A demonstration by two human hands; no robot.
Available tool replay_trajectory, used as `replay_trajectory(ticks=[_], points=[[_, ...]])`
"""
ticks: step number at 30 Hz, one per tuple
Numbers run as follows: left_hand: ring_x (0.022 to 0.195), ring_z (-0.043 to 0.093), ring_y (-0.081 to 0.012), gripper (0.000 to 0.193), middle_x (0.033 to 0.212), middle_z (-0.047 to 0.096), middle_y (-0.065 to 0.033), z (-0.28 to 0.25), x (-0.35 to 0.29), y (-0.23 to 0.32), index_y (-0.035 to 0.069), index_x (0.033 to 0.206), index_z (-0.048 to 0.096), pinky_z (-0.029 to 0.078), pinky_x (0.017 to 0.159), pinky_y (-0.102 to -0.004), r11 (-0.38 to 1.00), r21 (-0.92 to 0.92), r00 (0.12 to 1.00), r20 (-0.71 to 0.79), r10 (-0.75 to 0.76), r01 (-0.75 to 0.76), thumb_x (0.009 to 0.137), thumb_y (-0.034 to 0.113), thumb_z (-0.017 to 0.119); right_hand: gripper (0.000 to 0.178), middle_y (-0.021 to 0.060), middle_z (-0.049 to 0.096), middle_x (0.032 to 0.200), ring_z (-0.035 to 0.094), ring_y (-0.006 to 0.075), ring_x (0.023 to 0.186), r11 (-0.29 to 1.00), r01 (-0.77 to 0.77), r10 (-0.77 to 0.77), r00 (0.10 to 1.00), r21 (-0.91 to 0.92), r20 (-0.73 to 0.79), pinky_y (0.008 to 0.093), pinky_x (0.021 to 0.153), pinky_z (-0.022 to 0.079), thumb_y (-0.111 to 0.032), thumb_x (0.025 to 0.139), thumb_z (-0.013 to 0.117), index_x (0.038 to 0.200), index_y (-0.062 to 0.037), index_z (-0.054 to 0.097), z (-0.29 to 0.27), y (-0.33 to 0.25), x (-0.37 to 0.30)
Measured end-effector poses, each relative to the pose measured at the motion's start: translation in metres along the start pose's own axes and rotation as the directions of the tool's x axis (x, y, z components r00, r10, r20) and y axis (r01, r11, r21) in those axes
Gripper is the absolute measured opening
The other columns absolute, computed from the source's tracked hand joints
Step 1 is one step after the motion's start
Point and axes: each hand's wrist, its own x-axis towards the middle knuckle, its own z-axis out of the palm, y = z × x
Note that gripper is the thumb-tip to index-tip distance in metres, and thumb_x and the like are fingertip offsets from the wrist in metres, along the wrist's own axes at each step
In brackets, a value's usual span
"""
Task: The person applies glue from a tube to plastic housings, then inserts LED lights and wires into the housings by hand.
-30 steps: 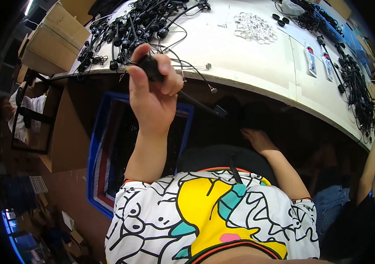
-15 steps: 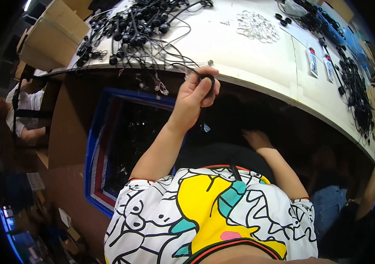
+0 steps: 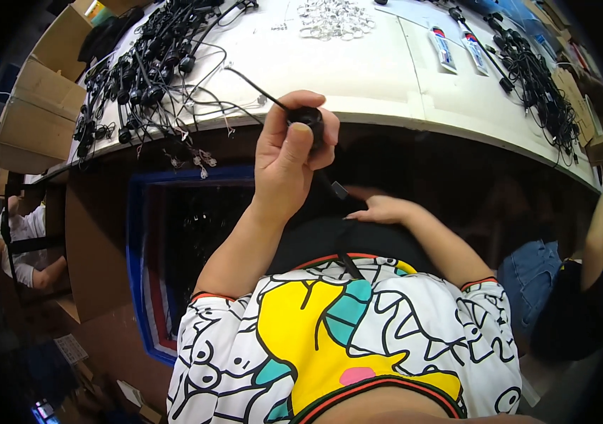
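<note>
My left hand (image 3: 284,155) is raised before the table's near edge, closed around a round black cable end (image 3: 306,121) that looks like a lamp socket. A thin black cord (image 3: 255,88) runs from it toward the tabletop. Below the fist hangs a small grey tag (image 3: 339,189); whether it belongs to the held piece I cannot tell. My right hand (image 3: 383,210) is low over my dark lap, near the tag, thumb and forefinger apart and pointing left. Its forefinger is blurred. A heap of black corded sockets (image 3: 142,78) lies on the table left of my left hand.
On the white table (image 3: 372,92) are clear rings (image 3: 335,18), two glue tubes (image 3: 443,49) and a black cable bundle (image 3: 538,85). A blue-rimmed bin (image 3: 134,254) stands below at left beside cardboard (image 3: 96,247). Other people are at far left and right; one arm (image 3: 602,219) reaches the table.
My left hand, still gripping the black piece, appears nearer and turned to show its round end. My right hand has moved left and up toward it. The whole view has shifted.
</note>
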Motion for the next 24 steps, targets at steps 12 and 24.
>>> replay_trajectory(ticks=[12, 24], points=[[0.049, 0.031, -0.0068, 0.037, 0.077, 0.049, -0.0052, -0.002, 0.022, 0.021, 0.011, 0.113, 0.042, 0.026, 0.046, -0.0183, 0.996, -0.027, 0.992, -0.094, 0.082, -0.085, 0.086, 0.037, 0.047, 0.040, 0.0110, 0.054, 0.108, 0.048, 0.0197, 0.104, 0.963, 0.101, -0.053, 0.980, 0.250, -0.189, 0.0291, 0.090, 0.035, -0.013, 0.081, 0.051, 0.119, -0.0061, 0.044, -0.005, -0.038, 0.010], [0.052, 0.031, -0.0060, 0.043, 0.077, 0.049, -0.0039, -0.006, 0.021, 0.018, 0.007, 0.116, 0.040, 0.026, 0.048, -0.0176, 0.999, 0.010, 0.998, -0.057, 0.035, -0.035, 0.085, 0.037, 0.048, 0.030, 0.0180, 0.054, 0.107, 0.051, 0.0312, 0.101, 0.953, -0.048, 0.034, 0.998, -0.299, -0.052, 0.0353, 0.088, 0.039, -0.020, 0.085, 0.045, 0.110, -0.0067, 0.054, -0.002, 0.035, -0.007]])
